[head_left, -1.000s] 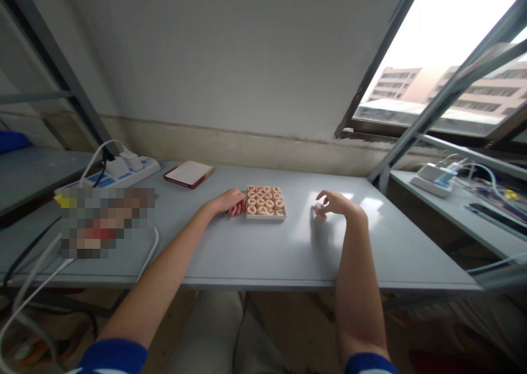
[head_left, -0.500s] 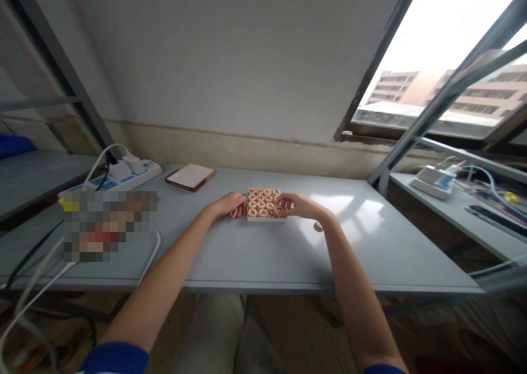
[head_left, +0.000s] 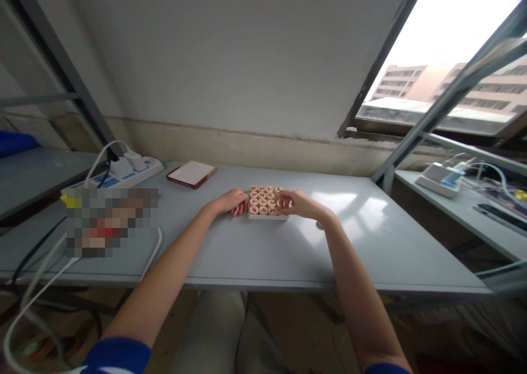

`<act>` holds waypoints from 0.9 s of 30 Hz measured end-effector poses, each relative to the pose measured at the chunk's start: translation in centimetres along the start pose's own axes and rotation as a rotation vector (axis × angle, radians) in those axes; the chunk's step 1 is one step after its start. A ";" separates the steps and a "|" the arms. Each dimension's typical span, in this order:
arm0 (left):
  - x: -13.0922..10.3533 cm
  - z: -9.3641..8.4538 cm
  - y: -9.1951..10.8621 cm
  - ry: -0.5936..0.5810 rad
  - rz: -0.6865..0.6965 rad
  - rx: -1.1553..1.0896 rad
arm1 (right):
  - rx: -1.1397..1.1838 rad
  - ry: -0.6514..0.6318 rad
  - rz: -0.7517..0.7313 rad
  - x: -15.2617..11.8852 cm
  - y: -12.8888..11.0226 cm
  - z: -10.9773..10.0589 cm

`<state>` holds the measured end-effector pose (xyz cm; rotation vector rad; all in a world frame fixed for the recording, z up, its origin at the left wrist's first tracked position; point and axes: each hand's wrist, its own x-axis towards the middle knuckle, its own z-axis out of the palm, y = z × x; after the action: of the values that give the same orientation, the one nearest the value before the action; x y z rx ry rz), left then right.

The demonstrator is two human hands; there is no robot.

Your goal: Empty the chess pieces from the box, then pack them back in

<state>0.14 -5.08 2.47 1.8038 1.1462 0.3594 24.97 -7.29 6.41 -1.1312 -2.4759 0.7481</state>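
Observation:
A shallow, light-coloured box holds rows of round wooden Chinese chess pieces with red characters. My left hand rests on the desk with its fingers curled, against the box's left side. At the right end of the box is my right hand, its bent thumb and fingers closed down on a Chinese chess piece in the right column. The hand largely covers that piece. One loose piece lies on the desk near my right wrist, partly hidden by the forearm.
A white-and-red box lid lies on the grey desk at back left. Farther left stand a power strip with plugs, cables and a blurred-out item. A wall backs the desk. Another power strip sits on the desk beyond the frame at right.
The front-row piece under my right fingers was tilted, with a dark gap beside it; the front row now looks flatter and filled there. My left hand stays against the box. The view has shifted slightly.

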 end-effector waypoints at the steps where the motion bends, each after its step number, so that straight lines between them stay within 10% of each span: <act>1: 0.0 0.0 -0.1 0.000 0.004 -0.005 | -0.038 0.047 0.013 -0.1 0.1 -0.2; 27: 0.0 0.0 0.1 -0.007 0.030 -0.002 | -0.283 0.103 0.045 0.6 1.8 1.1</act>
<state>0.13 -5.10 2.55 1.8204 1.1144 0.3718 25.13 -6.22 4.47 -1.2902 -2.5304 0.3462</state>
